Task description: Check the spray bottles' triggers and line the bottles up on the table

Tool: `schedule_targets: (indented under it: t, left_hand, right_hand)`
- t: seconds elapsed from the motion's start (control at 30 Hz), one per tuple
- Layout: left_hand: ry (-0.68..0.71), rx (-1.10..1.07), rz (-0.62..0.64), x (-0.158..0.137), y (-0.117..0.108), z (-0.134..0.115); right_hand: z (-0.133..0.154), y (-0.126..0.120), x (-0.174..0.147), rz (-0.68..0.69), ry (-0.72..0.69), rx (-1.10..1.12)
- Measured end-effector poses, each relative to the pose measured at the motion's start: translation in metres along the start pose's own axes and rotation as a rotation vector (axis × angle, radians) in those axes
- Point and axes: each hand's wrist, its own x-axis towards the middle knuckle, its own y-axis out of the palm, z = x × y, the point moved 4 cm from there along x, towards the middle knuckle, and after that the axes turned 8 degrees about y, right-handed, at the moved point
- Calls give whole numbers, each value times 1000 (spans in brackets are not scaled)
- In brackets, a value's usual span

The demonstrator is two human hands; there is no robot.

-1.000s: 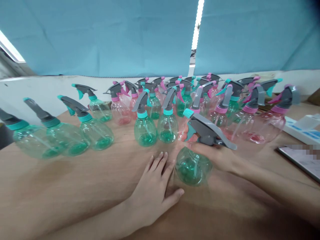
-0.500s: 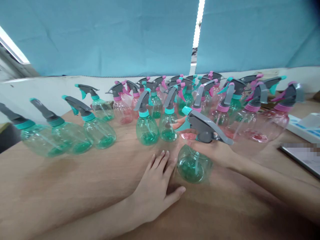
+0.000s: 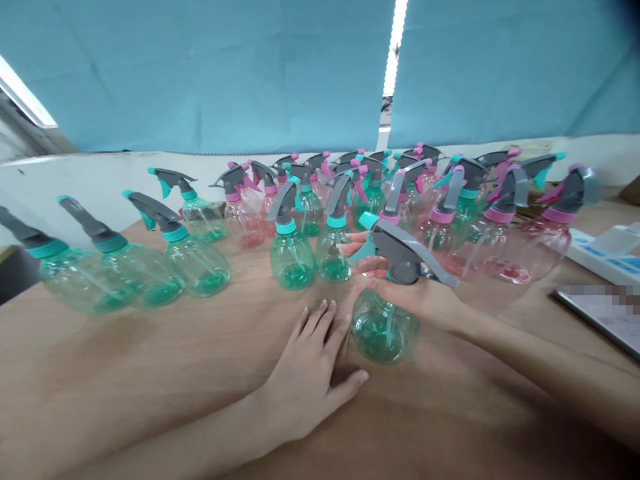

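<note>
My right hand (image 3: 425,303) is wrapped around the neck of a clear green spray bottle (image 3: 383,330) with a grey head and a teal nozzle. The fingers partly hide its collar, and the bottle leans slightly. Flat on the wooden table lies my left hand (image 3: 305,377), fingers stretched out and thumb apart. It holds nothing, and its fingertips are close to the left side of the gripped bottle. Just beyond, two green spray bottles, one at the left (image 3: 293,260) and one at the right (image 3: 336,250), stand upright.
Several green spray bottles (image 3: 197,263) stand at the left of the table (image 3: 200,373). A crowd of pink and green ones fills the back, with pink bottles (image 3: 533,247) at the right. A white power strip (image 3: 590,250) and a flat phone-like device (image 3: 600,313) lie at the right edge.
The whole view has shifted very slightly to the left. Both hands and the gripped spray bottle stay nearly where they were relative to the other bottles.
</note>
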Motion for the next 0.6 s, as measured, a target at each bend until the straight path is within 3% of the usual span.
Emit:
schedule_targets:
  t: [0.6]
  left_hand:
    - [4, 10, -8, -1, 2, 2]
  right_hand:
    - [2, -1, -2, -3, -80, -44]
